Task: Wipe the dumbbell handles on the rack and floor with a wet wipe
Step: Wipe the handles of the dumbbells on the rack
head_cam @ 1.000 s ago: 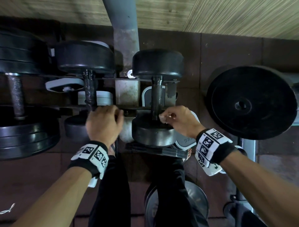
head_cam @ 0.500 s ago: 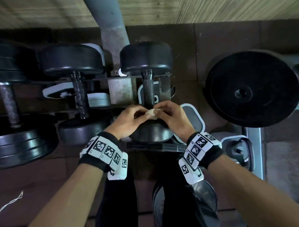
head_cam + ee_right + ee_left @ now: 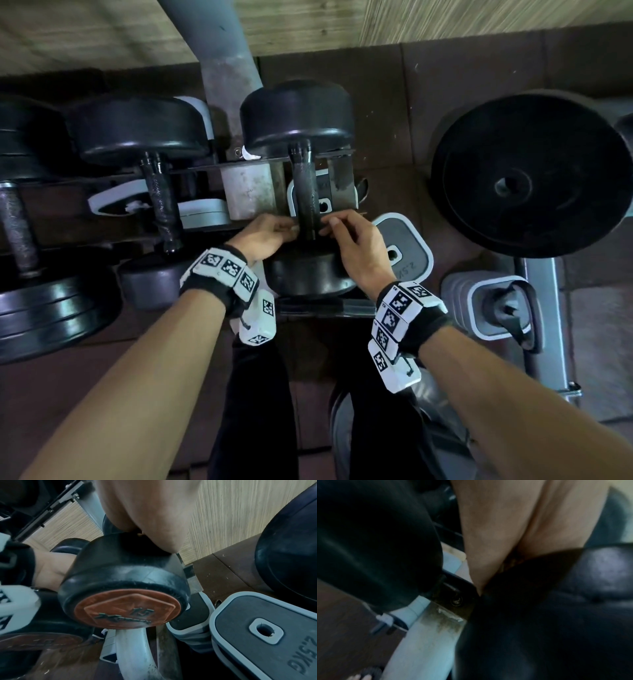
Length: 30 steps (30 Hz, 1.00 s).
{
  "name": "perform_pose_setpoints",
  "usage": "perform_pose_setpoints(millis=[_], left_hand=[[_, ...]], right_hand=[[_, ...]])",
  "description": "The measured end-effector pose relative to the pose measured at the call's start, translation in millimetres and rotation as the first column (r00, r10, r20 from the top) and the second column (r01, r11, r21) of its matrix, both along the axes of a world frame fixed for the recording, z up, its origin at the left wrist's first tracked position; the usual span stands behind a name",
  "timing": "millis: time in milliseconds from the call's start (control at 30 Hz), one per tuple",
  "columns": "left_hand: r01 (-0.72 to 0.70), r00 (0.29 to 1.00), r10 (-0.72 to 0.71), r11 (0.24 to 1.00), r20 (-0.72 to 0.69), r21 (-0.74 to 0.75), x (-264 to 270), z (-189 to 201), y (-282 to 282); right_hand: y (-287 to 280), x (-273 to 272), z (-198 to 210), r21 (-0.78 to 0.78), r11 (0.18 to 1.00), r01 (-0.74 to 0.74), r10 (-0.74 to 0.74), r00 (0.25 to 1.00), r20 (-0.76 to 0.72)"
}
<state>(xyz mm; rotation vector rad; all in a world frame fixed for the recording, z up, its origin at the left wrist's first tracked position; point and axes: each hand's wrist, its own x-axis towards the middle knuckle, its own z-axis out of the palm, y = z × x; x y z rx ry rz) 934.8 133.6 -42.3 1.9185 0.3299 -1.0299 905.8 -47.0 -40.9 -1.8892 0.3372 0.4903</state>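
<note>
Rack (image 3: 239,164) carried the dumbbell (image 3: 301,116) on its rails, near end cap (image 3: 120,591) toward the person; both hands sat at the handle (image 3: 306,192) base. Left hand (image 3: 263,236) and right hand (image 3: 356,243) flanked the handle with fingers curled; wet wipe not visible, so grip can't be confirmed. Likely step: wrapping the handle; the next move probably needs a stroke toward the far head.
</note>
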Motion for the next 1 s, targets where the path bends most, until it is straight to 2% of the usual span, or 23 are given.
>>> perform_pose_setpoints(millis=[100, 267, 367, 533, 667, 733, 833, 867, 1000], left_hand=[[0.146, 0.989, -0.147, 0.988, 0.029, 0.052, 5, 6, -1], [0.132, 0.96, -0.182, 0.964, 0.214, 0.231, -10, 15, 0], [0.17, 0.943, -0.241, 0.943, 0.231, 0.287, -10, 18, -1], [0.103, 0.988, -0.12, 0.98, 0.092, 0.171, 4, -3, -8], [-0.055, 0.996, 0.049, 0.995, 0.072, 0.082, -5, -6, -5], [-0.099, 0.986, 0.078, 0.985, 0.146, 0.141, -15, 1, -3], [-0.008, 0.953, -0.085, 0.952, 0.29, 0.306, -26, 14, -5], [-0.022, 0.943, -0.084, 0.95, 0.323, 0.312, -28, 19, -7], [-0.219, 0.897, 0.155, 0.969, 0.414, 0.111, -33, 36, -18]], right_hand=[[1, -1, 0, -0.008, 1.0, -0.013, 0.013, 1.0, 0.003], [3, -4, 2, -0.042, 0.999, -0.008, 0.009, 0.999, 0.031], [5, -5, 2, -0.062, 0.998, -0.002, 0.004, 0.999, 0.033], [7, -2, 5, -0.07, 0.998, 0.003, -0.002, 1.0, 0.021], [7, -5, 2, -0.094, 0.995, -0.022, 0.026, 0.999, 0.043], [7, -5, 0, -0.102, 0.995, -0.018, 0.024, 0.998, 0.059], [8, -5, 2, -0.099, 0.993, -0.058, 0.066, 0.994, 0.085], [6, -5, 2, -0.073, 0.994, -0.081, 0.087, 0.993, 0.077], [-8, -2, 5, 0.103, 0.959, -0.264, 0.263, 0.964, 0.028]])
